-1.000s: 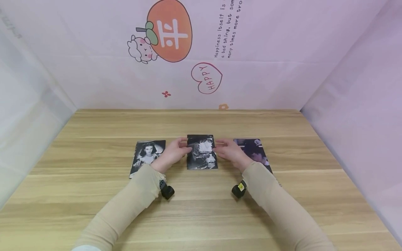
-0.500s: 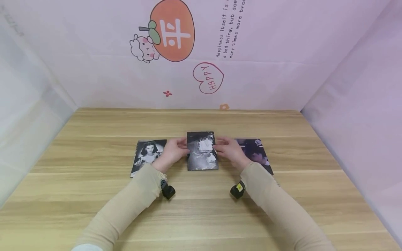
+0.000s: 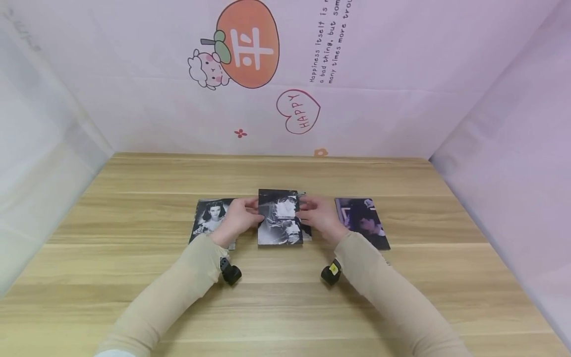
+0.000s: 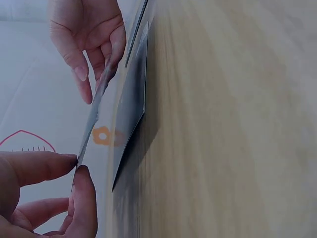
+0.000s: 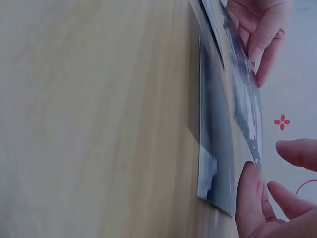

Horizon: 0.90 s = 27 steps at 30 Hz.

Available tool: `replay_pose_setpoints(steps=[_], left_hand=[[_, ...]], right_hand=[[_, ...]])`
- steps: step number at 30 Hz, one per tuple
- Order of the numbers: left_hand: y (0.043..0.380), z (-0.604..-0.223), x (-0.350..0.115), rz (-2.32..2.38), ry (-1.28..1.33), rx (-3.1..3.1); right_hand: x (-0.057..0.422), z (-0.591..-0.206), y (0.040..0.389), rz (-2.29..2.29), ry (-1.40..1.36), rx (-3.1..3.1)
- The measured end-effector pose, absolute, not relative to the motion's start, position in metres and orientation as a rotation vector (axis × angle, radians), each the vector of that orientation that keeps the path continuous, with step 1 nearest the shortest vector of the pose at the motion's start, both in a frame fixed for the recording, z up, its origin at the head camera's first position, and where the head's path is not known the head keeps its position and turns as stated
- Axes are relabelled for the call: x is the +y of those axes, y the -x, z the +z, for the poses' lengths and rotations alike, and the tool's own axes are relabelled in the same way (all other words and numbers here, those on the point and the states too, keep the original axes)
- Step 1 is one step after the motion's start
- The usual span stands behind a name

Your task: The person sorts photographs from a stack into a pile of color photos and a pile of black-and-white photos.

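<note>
My left hand pinches the left edge of a black-and-white photo card. Its fingertips press both faces in the left wrist view. At the opposite edge is my right hand, its fingers touching the underside from below while its thumb stands apart from the card. Raised above the table, the held card overlaps a second dark card lying beneath it. That lower card shows past the right edge in the head view and as a grey sheet with a lifted edge in the left wrist view.
A photo of a dark-haired person lies left on the wooden table, partly under my left hand. To the right lies a purple-toned photo, near my right sleeve. A printed white cloth wall borders the back.
The top card has come up off the pile and shifted left, uncovering part of the card below. Both hands have moved slightly left with it.
</note>
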<state>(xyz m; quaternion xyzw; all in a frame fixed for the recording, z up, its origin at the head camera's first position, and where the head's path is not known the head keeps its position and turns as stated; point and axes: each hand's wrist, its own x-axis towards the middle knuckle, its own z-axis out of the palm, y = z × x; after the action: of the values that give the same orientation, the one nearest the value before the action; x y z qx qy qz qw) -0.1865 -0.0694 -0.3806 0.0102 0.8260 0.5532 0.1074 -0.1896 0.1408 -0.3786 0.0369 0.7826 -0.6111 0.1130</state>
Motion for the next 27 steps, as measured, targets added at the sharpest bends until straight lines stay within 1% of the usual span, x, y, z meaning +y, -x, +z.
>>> replay_pose_setpoints(steps=[11, 18, 27], left_hand=[[0.179, -0.376, -0.095, 1.595, -0.046, 2.435], [0.176, -0.378, -0.118, 1.556, -0.041, 2.45], [0.171, -0.376, -0.148, 1.571, -0.118, 2.467]], right_hand=[[0.123, -0.378, 0.184, -1.788, -0.12, 2.242], [0.102, -0.378, 0.183, -1.84, -0.16, 2.191], [0.072, -0.382, 0.182, -1.814, -0.13, 2.242]])
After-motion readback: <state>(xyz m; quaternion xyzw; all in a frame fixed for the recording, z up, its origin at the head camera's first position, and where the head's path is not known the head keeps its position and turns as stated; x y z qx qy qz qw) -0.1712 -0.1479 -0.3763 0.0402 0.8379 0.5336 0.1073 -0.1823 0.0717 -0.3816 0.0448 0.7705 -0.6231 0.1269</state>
